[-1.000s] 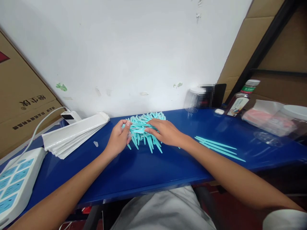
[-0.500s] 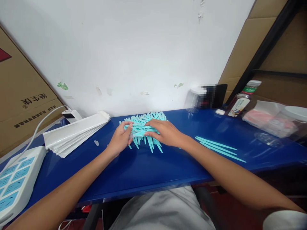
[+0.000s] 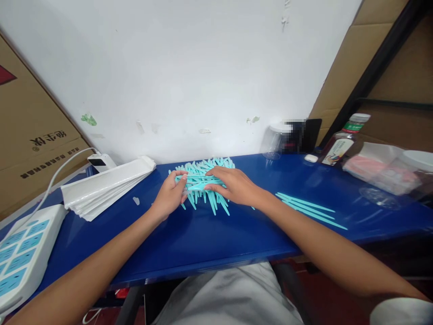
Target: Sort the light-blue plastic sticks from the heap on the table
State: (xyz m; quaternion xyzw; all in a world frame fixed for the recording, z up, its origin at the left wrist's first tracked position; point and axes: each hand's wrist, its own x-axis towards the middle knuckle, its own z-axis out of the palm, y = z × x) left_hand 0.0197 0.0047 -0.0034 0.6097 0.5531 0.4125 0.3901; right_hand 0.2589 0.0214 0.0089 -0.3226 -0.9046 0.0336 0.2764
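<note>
A loose heap of turquoise tapered sticks (image 3: pixel 216 201) lies on the blue table near the wall. Just above its front part, my left hand (image 3: pixel 172 192) pinches the left end of a small bundle of the same sticks (image 3: pixel 198 180), thumb against fingers. Something clear and shiny, perhaps a plastic sleeve, shows around that end. My right hand (image 3: pixel 233 185) is closed over the bundle's right end, with the thumb below and fingers on top. Its fingers hide part of the bundle. Off to the right, several separate turquoise sticks (image 3: pixel 309 209) lie side by side, apart from both hands.
White plastic sleeves (image 3: pixel 110 185) are fanned out at left, near a power strip (image 3: pixel 29 253) and a white device (image 3: pixel 101 162). Along the right stand a clear jar (image 3: pixel 273 142), a bottle (image 3: pixel 347 140) and a bag with pink contents (image 3: pixel 380 169). The table's front edge (image 3: pixel 203 270) is close.
My right hand's fingers have shifted very slightly on the bundle, and a little more of the turquoise shows between the hands. The heap and the separate sticks stay put.
</note>
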